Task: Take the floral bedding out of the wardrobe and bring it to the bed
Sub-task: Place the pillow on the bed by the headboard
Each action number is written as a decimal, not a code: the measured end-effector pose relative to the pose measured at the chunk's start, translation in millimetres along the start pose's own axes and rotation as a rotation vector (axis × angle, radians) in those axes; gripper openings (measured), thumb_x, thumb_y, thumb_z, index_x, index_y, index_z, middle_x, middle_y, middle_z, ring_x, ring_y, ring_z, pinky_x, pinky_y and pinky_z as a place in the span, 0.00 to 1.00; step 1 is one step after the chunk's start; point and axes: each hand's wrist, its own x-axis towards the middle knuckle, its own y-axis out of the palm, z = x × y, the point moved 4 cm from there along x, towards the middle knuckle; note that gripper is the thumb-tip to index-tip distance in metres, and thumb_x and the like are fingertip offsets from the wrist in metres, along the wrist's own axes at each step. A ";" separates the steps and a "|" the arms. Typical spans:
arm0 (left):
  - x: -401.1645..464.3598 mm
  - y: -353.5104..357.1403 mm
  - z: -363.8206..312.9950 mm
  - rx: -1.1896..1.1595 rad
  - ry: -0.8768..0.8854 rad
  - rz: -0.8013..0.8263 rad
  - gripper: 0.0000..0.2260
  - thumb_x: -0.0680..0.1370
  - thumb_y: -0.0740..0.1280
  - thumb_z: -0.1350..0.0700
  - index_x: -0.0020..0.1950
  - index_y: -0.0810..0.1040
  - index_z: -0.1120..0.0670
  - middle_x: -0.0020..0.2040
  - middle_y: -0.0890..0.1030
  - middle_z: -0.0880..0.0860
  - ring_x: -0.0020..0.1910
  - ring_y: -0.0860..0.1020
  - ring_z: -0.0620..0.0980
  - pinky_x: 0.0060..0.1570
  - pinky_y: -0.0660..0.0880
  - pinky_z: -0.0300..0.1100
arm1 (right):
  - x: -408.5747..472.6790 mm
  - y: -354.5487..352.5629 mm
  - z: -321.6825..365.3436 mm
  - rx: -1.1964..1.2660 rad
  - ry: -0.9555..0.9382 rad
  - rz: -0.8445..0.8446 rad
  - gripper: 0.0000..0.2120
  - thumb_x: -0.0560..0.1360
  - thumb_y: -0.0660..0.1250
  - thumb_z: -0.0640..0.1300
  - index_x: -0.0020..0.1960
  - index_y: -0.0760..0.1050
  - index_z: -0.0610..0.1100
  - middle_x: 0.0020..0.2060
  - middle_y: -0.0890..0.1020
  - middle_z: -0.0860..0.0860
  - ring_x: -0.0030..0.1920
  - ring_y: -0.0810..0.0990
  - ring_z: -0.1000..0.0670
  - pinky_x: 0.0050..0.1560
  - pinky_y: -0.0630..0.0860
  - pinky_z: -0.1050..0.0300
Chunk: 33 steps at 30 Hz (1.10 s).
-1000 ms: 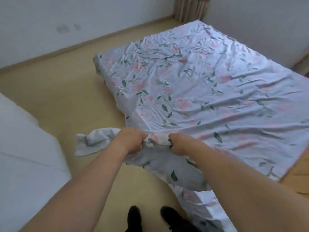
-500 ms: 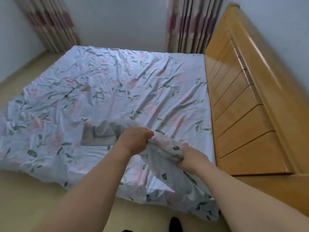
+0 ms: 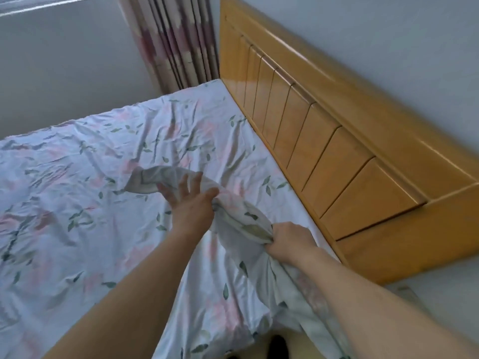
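Beside the honey-coloured slatted wooden headboard (image 3: 324, 151), a person leans over the bed (image 3: 77, 203) with the white floral bedding printed with pink blooms and green leaves (image 3: 241, 218) bunched between two bare hands. The right hand (image 3: 290, 239) has its fingers curled tight round a gathered fold near the mattress edge closest to the headboard; the left hand (image 3: 191, 203) has its fingers spread and nearly straight, pressing a twisted end of the same cloth against the bed. The rest of the fabric trails off the near edge toward the floor, by a dark shoe (image 3: 277, 343). A sheet of the same pattern already lies wrinkled across the mattress, and where one piece ends and the other begins cannot be told. Striped pink and cream curtains (image 3: 176, 42) hang in the corner. No wardrobe is in view. Judged from this, fetching and carrying look done: the bedding has reached the bed, with only letting go, or laying the hanging part fully on top, left.
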 end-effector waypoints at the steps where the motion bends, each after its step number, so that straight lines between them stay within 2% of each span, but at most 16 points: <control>1: 15.0 6.6 -6.6 -0.051 -0.029 0.046 0.22 0.77 0.60 0.56 0.67 0.69 0.35 0.78 0.52 0.52 0.76 0.44 0.60 0.60 0.29 0.75 | 8.0 -2.9 -3.0 0.019 0.021 -0.009 0.09 0.69 0.62 0.53 0.38 0.73 0.48 0.37 0.80 0.51 0.35 0.77 0.49 0.29 0.65 0.59; 3: 41.2 21.7 -20.3 -0.162 -0.019 0.125 0.23 0.76 0.59 0.58 0.67 0.69 0.37 0.78 0.52 0.52 0.75 0.47 0.60 0.65 0.48 0.76 | 23.4 -7.1 -13.1 0.029 0.065 -0.026 0.10 0.69 0.62 0.53 0.40 0.75 0.47 0.37 0.79 0.51 0.35 0.77 0.48 0.29 0.66 0.59; 5: 69.1 34.6 -36.2 -0.191 0.082 0.147 0.22 0.77 0.59 0.58 0.67 0.70 0.38 0.77 0.54 0.52 0.75 0.50 0.61 0.66 0.57 0.70 | 39.4 -10.2 -29.0 0.044 0.128 -0.060 0.10 0.68 0.62 0.54 0.41 0.75 0.48 0.36 0.79 0.52 0.35 0.77 0.49 0.29 0.66 0.59; 9: 128.3 49.7 -59.4 -0.233 0.228 0.095 0.25 0.77 0.60 0.59 0.72 0.67 0.40 0.78 0.57 0.52 0.75 0.53 0.60 0.70 0.56 0.65 | 69.6 -23.7 -39.9 -0.006 0.230 -0.181 0.04 0.69 0.62 0.50 0.38 0.69 0.50 0.33 0.74 0.53 0.34 0.74 0.48 0.31 0.66 0.58; 12: 173.1 58.8 -59.2 -0.344 0.274 -0.035 0.26 0.78 0.60 0.60 0.73 0.66 0.40 0.78 0.56 0.52 0.76 0.52 0.57 0.71 0.56 0.64 | 98.1 -38.5 -24.3 -0.056 0.283 -0.347 0.11 0.70 0.63 0.47 0.33 0.62 0.51 0.31 0.72 0.53 0.32 0.71 0.48 0.29 0.59 0.59; 14: 198.7 79.1 -50.1 -0.453 0.271 -0.080 0.26 0.78 0.61 0.61 0.73 0.66 0.40 0.79 0.55 0.53 0.77 0.51 0.58 0.71 0.60 0.62 | 124.5 -32.7 -10.2 -0.088 0.297 -0.433 0.05 0.72 0.63 0.45 0.39 0.68 0.50 0.40 0.79 0.50 0.38 0.77 0.46 0.33 0.64 0.59; 15: 209.2 97.2 -43.5 -0.494 0.245 -0.067 0.27 0.78 0.60 0.60 0.74 0.65 0.40 0.79 0.53 0.54 0.77 0.51 0.59 0.71 0.60 0.59 | 140.9 -21.4 -2.0 -0.108 0.314 -0.437 0.04 0.73 0.64 0.46 0.46 0.72 0.48 0.46 0.80 0.48 0.43 0.80 0.45 0.37 0.67 0.57; 17: 229.0 150.3 -29.3 -0.706 0.031 0.093 0.29 0.78 0.59 0.59 0.77 0.59 0.41 0.79 0.53 0.55 0.75 0.56 0.62 0.71 0.61 0.56 | 178.4 18.9 7.4 -0.159 0.382 -0.318 0.21 0.73 0.65 0.54 0.61 0.70 0.44 0.56 0.78 0.46 0.54 0.78 0.44 0.47 0.70 0.52; 19: 233.1 220.6 -21.9 -1.198 -0.395 0.387 0.33 0.78 0.62 0.58 0.78 0.52 0.42 0.75 0.62 0.54 0.68 0.69 0.64 0.64 0.69 0.58 | 213.4 72.8 1.4 -0.120 0.440 -0.103 0.34 0.70 0.60 0.66 0.68 0.66 0.44 0.62 0.74 0.44 0.60 0.73 0.42 0.57 0.67 0.44; 21: 218.5 292.0 -34.1 -1.537 -0.675 0.702 0.30 0.78 0.65 0.52 0.77 0.55 0.45 0.70 0.68 0.54 0.60 0.74 0.62 0.57 0.72 0.57 | 242.8 122.6 -28.6 -0.015 0.502 0.053 0.39 0.69 0.53 0.70 0.70 0.63 0.45 0.67 0.69 0.44 0.65 0.68 0.40 0.63 0.63 0.36; 23: 203.6 354.7 -48.6 -1.551 -0.689 0.862 0.24 0.80 0.64 0.49 0.74 0.61 0.49 0.70 0.69 0.56 0.55 0.74 0.59 0.53 0.72 0.53 | 265.9 164.6 -76.2 0.040 0.562 0.084 0.36 0.72 0.51 0.68 0.74 0.57 0.49 0.73 0.59 0.46 0.71 0.60 0.40 0.65 0.57 0.30; 25: 194.2 398.0 -56.1 -1.571 -0.778 0.816 0.24 0.79 0.64 0.49 0.73 0.64 0.51 0.70 0.70 0.61 0.52 0.75 0.59 0.53 0.75 0.53 | 275.6 190.0 -126.2 0.062 0.650 0.039 0.34 0.76 0.51 0.64 0.77 0.47 0.53 0.77 0.44 0.49 0.76 0.49 0.40 0.68 0.52 0.28; 27: 194.7 439.0 -53.5 -1.443 -0.905 0.613 0.28 0.77 0.66 0.45 0.75 0.64 0.53 0.71 0.69 0.62 0.61 0.74 0.62 0.61 0.73 0.59 | 282.6 213.7 -165.7 0.097 0.745 -0.027 0.37 0.75 0.51 0.67 0.77 0.37 0.57 0.76 0.35 0.50 0.77 0.42 0.41 0.69 0.50 0.28; 29: 185.2 460.9 -57.9 -1.329 -1.049 0.547 0.34 0.75 0.64 0.39 0.76 0.61 0.53 0.73 0.67 0.58 0.66 0.71 0.63 0.65 0.70 0.59 | 288.0 226.5 -190.8 0.194 0.842 -0.117 0.46 0.69 0.50 0.76 0.76 0.32 0.56 0.77 0.35 0.49 0.77 0.40 0.41 0.71 0.48 0.30; 30: 183.4 469.4 -66.8 -1.391 -1.084 0.573 0.33 0.76 0.62 0.37 0.76 0.63 0.54 0.71 0.68 0.57 0.65 0.71 0.63 0.64 0.71 0.58 | 290.9 230.4 -198.0 0.245 0.869 -0.147 0.50 0.67 0.50 0.78 0.76 0.31 0.54 0.77 0.36 0.48 0.77 0.41 0.42 0.72 0.48 0.32; 33: 184.3 468.1 -95.2 -1.604 -1.111 0.644 0.23 0.80 0.59 0.44 0.69 0.74 0.57 0.65 0.77 0.59 0.61 0.76 0.61 0.63 0.73 0.54 | 304.4 232.8 -211.4 0.318 0.853 -0.176 0.54 0.66 0.53 0.78 0.76 0.30 0.51 0.78 0.40 0.49 0.77 0.44 0.42 0.73 0.48 0.33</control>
